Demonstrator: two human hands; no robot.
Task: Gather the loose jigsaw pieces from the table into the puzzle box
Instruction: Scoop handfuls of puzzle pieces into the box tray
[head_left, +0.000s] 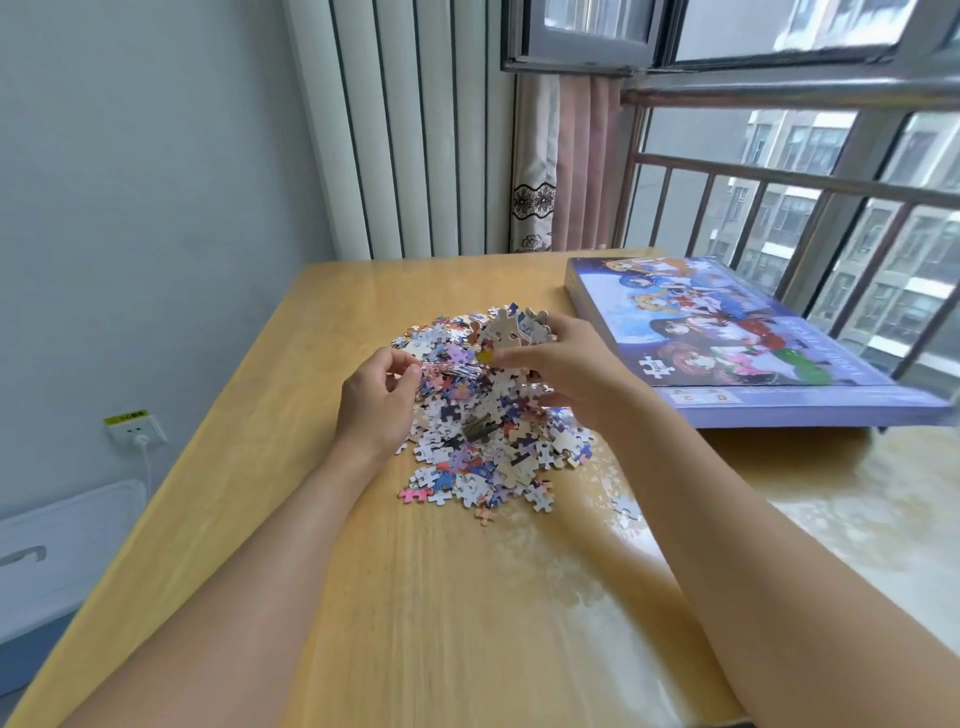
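Note:
A heap of loose jigsaw pieces (483, 431) lies in the middle of the wooden table (291, 467). My right hand (566, 364) is raised over the heap's far side and grips a bunch of pieces (511, 327) between thumb and fingers. My left hand (376, 400) sits at the heap's left edge, its curled fingers pinching a few pieces (447, 370). The puzzle box (737, 343), purple with a cartoon picture on its lid, lies shut at the table's right, partly over the window ledge. A few stray pieces (626, 506) lie near the heap's front.
A window with a metal railing (779, 176) runs along the right behind the box. A white radiator (410, 130) and a curtain (561, 161) stand behind the table. A wall socket (136, 428) and a white bin (57, 556) are at the left, below table level.

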